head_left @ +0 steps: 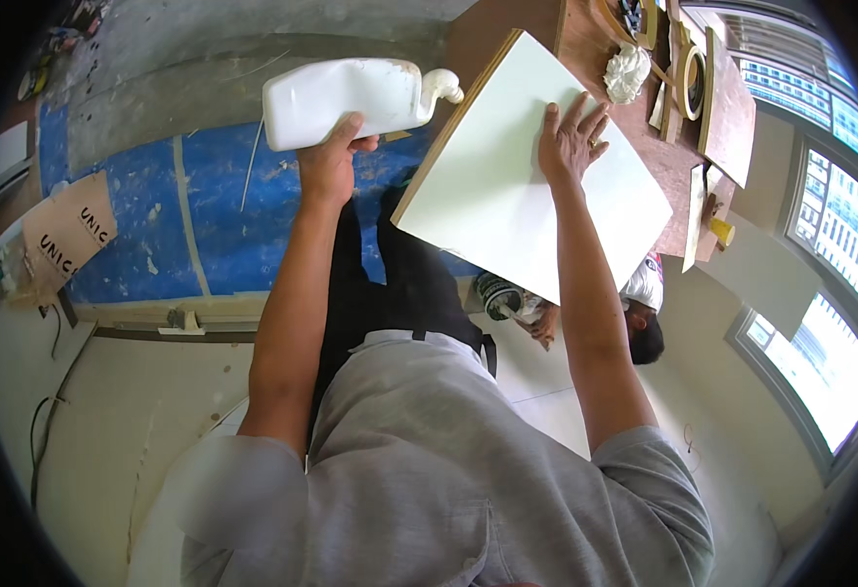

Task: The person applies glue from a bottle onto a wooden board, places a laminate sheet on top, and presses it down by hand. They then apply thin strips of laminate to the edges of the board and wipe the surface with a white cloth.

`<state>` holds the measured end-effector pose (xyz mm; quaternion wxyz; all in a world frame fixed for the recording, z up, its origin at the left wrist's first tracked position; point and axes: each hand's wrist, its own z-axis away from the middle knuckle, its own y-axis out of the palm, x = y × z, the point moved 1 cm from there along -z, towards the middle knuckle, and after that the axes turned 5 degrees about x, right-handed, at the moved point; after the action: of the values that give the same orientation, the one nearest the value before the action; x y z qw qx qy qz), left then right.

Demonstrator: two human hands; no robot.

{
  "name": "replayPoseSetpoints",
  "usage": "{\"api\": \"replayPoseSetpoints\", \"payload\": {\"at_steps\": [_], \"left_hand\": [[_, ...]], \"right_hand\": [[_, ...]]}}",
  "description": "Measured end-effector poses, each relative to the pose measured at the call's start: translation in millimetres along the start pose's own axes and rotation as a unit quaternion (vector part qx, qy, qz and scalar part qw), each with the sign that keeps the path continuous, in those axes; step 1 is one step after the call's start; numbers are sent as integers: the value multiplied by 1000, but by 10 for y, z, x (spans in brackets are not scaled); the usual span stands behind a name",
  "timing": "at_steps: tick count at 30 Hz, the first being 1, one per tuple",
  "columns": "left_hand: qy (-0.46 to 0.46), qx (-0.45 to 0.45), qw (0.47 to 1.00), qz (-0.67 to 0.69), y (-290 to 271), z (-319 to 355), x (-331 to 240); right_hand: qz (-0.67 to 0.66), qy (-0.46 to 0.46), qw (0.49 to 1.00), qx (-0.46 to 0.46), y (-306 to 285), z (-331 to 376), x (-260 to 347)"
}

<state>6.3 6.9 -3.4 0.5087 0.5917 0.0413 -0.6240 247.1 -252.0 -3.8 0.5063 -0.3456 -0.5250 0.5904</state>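
Observation:
My left hand point(329, 171) is wrapped around a white plastic bottle point(346, 93), which lies tilted on its side in the air. Its crusted, off-white curved spout point(440, 88) points right, close to the raised edge of a white-faced wooden panel point(531, 196). On the face of that panel my right hand point(573, 142) rests flat with its fingers spread. The panel sits slanted, its brown edge showing along the left side. Whether glue lies on that edge cannot be made out.
Behind the panel, a brown work surface point(585, 39) holds a crumpled white cloth point(626, 73), a tape roll point(691, 83) and wood strips. Below right, another person point(646, 333) crouches beside a dark can point(497, 293). Blue sheeting point(135, 230) and cardboard point(72, 230) lie left.

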Motion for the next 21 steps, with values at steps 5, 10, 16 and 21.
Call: {"api": "replayPoseSetpoints", "payload": {"at_steps": [5, 10, 16, 21], "left_hand": [[-22, -2, 1000, -10, 40, 117, -45], [-1, -5, 1000, 4, 105, -42, 39], [25, -10, 999, 22, 228, -194, 141], [12, -19, 999, 37, 191, -109, 130]], "right_hand": [[24, 14, 999, 25, -8, 140, 2], [20, 7, 1000, -8, -97, -47, -4], [15, 10, 1000, -2, -112, -63, 23], [16, 7, 1000, -1, -63, -20, 1]]}}
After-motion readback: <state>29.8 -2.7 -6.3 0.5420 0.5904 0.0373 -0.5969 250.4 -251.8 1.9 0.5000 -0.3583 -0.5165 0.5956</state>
